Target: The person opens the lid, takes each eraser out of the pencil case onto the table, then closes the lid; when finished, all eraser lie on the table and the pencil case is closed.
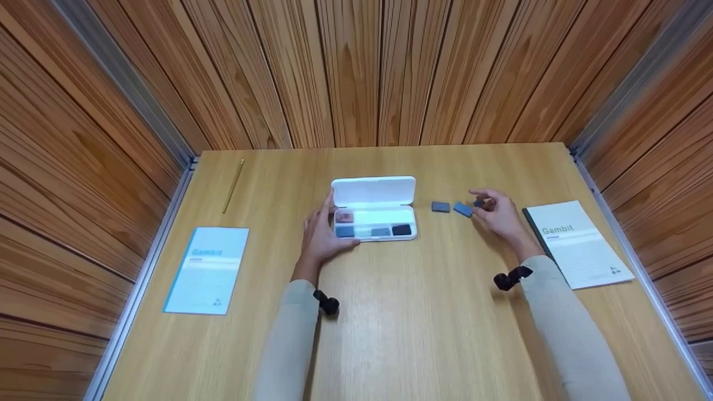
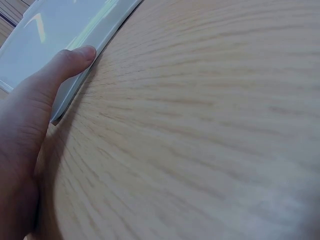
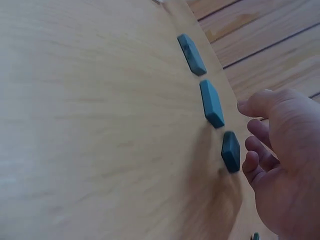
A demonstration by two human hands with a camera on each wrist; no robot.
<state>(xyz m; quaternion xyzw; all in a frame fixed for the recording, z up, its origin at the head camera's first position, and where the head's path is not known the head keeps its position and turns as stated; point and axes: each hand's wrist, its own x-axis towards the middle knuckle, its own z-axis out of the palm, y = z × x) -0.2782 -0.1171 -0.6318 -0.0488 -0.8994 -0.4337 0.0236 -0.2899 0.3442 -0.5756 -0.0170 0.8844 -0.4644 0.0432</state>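
A white hinged case (image 1: 374, 241) stands on the table with its lid (image 1: 374, 192) raised. Inside lie several small blocks, including a reddish one (image 1: 344, 217) and a black one (image 1: 401, 229). My left hand (image 1: 322, 236) grips the case's left end, the thumb along its front edge; most fingers are hidden in the left wrist view. To the right lie a grey block (image 1: 440, 207) and a blue block (image 1: 462, 209). My right hand (image 1: 499, 217) is at a third, dark block (image 3: 231, 152), its fingers loosely bent, with a narrow gap showing in the right wrist view.
A light-blue notebook (image 1: 206, 270) lies at the left, with a gold pencil (image 1: 233, 186) behind it. Another notebook (image 1: 579, 245), dark-spined, lies beside my right forearm. Wooden panel walls (image 1: 356, 72) enclose the table's back and sides.
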